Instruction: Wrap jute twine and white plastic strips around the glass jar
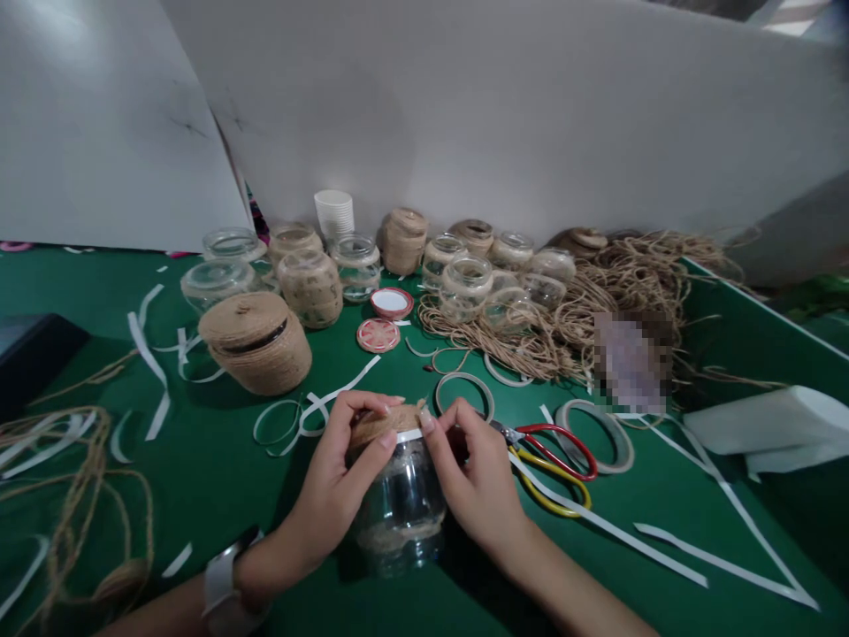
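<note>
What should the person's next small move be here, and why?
Probably to press the white strip flat along the edge of the twine-covered top with the right hand: the strip shows at that edge above the clear jar, the right thumb is right beside it, and the left hand holds the top's other side.

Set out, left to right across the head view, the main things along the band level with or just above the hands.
Dark object → twine-wrapped jar with a lid → left hand → glass jar → right hand → red-and-yellow-handled scissors → white roll.
</note>
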